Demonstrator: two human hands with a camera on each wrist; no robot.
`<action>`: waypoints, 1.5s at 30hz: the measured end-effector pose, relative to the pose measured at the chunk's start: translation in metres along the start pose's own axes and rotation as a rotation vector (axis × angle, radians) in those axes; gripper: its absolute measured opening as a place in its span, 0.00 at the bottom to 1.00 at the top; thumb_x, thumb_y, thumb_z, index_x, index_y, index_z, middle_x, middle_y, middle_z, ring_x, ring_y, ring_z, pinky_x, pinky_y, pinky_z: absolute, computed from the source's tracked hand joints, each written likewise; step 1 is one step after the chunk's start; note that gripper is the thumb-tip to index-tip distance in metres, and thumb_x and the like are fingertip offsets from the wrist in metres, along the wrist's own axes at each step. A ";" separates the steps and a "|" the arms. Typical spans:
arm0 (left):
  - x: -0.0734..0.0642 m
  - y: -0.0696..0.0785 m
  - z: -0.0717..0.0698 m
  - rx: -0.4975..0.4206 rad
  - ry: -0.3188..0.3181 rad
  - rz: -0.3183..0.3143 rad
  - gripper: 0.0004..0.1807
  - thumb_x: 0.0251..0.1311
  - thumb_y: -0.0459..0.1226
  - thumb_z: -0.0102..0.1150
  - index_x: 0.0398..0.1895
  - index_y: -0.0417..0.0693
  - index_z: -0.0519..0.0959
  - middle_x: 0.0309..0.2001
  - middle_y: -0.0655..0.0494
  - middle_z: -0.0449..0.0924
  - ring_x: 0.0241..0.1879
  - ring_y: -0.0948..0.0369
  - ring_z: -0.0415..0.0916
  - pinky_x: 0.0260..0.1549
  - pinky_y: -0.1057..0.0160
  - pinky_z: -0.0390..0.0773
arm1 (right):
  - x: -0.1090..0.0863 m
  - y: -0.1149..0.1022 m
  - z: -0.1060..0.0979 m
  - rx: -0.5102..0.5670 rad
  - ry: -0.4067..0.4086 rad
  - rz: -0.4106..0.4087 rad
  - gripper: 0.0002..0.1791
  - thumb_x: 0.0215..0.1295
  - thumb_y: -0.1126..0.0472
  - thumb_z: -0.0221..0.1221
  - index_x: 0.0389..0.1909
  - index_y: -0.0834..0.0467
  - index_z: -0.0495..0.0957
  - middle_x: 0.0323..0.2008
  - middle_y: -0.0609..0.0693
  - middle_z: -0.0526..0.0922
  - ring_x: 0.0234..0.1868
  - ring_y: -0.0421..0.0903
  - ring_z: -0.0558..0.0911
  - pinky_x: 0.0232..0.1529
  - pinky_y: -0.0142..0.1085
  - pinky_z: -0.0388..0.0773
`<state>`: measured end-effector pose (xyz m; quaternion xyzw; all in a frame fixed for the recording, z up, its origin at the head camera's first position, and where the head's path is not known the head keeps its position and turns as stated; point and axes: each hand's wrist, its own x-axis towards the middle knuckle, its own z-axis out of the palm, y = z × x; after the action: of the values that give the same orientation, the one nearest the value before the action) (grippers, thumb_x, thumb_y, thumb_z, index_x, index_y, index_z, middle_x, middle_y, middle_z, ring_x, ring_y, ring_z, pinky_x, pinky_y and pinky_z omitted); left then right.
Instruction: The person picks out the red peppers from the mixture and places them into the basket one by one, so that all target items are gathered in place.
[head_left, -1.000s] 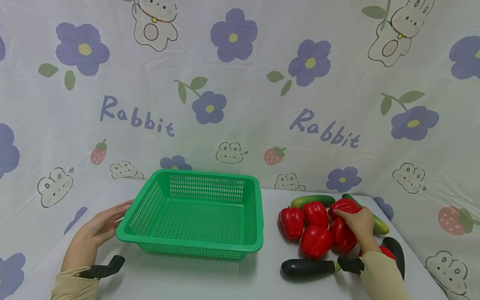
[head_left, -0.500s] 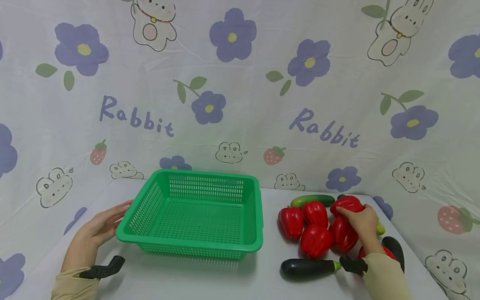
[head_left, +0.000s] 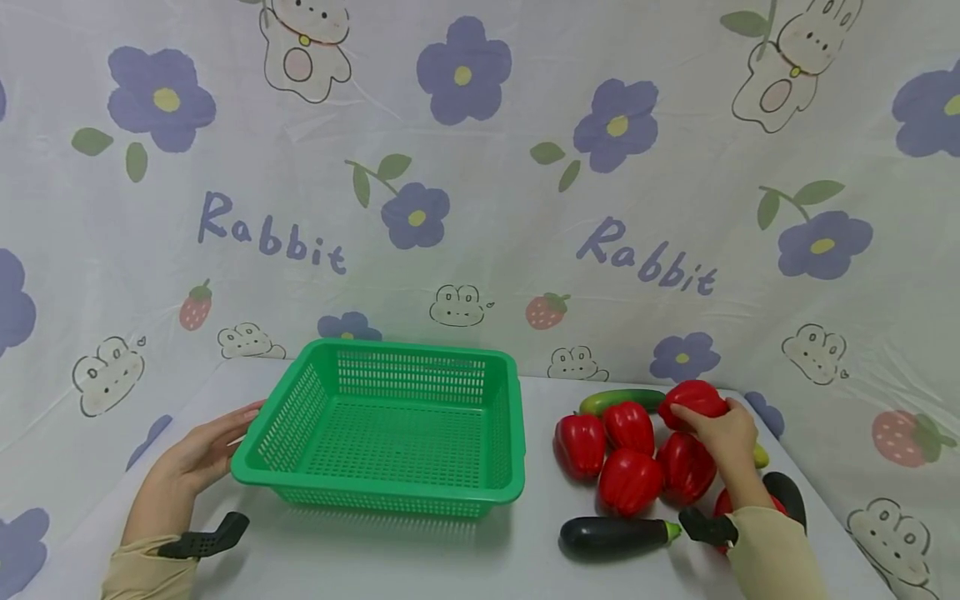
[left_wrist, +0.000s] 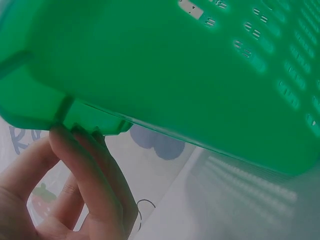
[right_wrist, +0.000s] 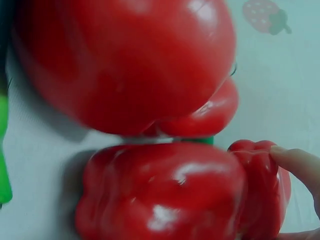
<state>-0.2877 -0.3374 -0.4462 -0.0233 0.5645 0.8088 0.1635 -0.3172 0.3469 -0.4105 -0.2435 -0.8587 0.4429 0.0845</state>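
Observation:
My right hand [head_left: 729, 437] pinches a red bell pepper [head_left: 693, 398] at the back of a cluster of peppers. The right wrist view shows the thumb [right_wrist: 300, 167] against this bell pepper [right_wrist: 261, 192], while its other fingers are mostly hidden. Just in front of it lies another red bell pepper [head_left: 686, 471]. At the left, my left hand [head_left: 193, 450] touches the side of a green plastic basket [head_left: 375, 479]. From the left wrist, its fingers [left_wrist: 87, 160] reach up with their tips at the rim of the basket [left_wrist: 150, 85]. The basket holds nothing.
More red bell peppers [head_left: 630, 483] lie right of the basket. A dark eggplant [head_left: 615, 536] is in front of them, and another eggplant [head_left: 786, 496] lies by the right sleeve. A cucumber [head_left: 622, 402] lies behind. A patterned cloth [head_left: 480, 167] hangs behind the table.
My right hand has raised the bell pepper a little and shifted it slightly right, away from the pepper in front. My left hand and the basket stay where they were.

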 end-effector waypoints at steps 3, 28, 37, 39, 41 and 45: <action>-0.001 0.000 0.000 -0.002 -0.002 -0.002 0.16 0.73 0.37 0.47 0.42 0.65 0.85 0.45 0.69 0.84 0.48 0.67 0.78 0.47 0.68 0.83 | -0.002 -0.004 0.001 0.001 -0.005 -0.014 0.54 0.63 0.45 0.61 0.75 0.69 0.42 0.71 0.74 0.55 0.69 0.70 0.60 0.64 0.62 0.67; 0.001 -0.002 -0.002 0.006 -0.045 0.001 0.17 0.75 0.38 0.44 0.45 0.66 0.84 0.47 0.69 0.83 0.48 0.67 0.78 0.47 0.68 0.83 | -0.022 -0.042 0.023 0.053 -0.050 -0.155 0.54 0.62 0.48 0.63 0.76 0.66 0.42 0.72 0.71 0.56 0.70 0.69 0.60 0.66 0.61 0.66; -0.003 -0.002 -0.006 0.144 0.000 -0.028 0.14 0.74 0.43 0.48 0.50 0.71 0.82 0.50 0.77 0.81 0.51 0.71 0.77 0.51 0.65 0.81 | -0.028 -0.054 0.035 0.065 -0.082 -0.192 0.54 0.61 0.49 0.65 0.76 0.65 0.42 0.72 0.69 0.57 0.70 0.67 0.61 0.66 0.59 0.67; -0.003 -0.002 -0.007 0.154 0.009 -0.027 0.13 0.73 0.43 0.48 0.50 0.71 0.82 0.49 0.77 0.81 0.50 0.71 0.77 0.51 0.65 0.81 | -0.029 -0.058 0.036 0.064 -0.088 -0.199 0.54 0.61 0.50 0.65 0.76 0.65 0.42 0.72 0.69 0.56 0.71 0.67 0.61 0.67 0.59 0.66; -0.003 -0.002 -0.007 0.162 0.019 -0.025 0.13 0.73 0.43 0.49 0.49 0.72 0.82 0.49 0.78 0.81 0.50 0.72 0.77 0.50 0.65 0.81 | -0.030 -0.061 0.038 0.067 -0.092 -0.203 0.54 0.61 0.50 0.65 0.76 0.65 0.43 0.73 0.69 0.56 0.72 0.66 0.60 0.68 0.58 0.66; -0.002 -0.001 -0.005 0.074 -0.010 -0.009 0.15 0.74 0.40 0.47 0.46 0.68 0.84 0.48 0.73 0.83 0.48 0.71 0.79 0.49 0.67 0.82 | -0.034 -0.068 0.042 0.071 -0.106 -0.230 0.53 0.61 0.50 0.65 0.76 0.65 0.43 0.73 0.68 0.57 0.72 0.65 0.60 0.69 0.57 0.65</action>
<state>-0.2860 -0.3421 -0.4489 -0.0156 0.5932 0.7866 0.1709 -0.3263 0.2666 -0.3784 -0.1168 -0.8679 0.4727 0.0979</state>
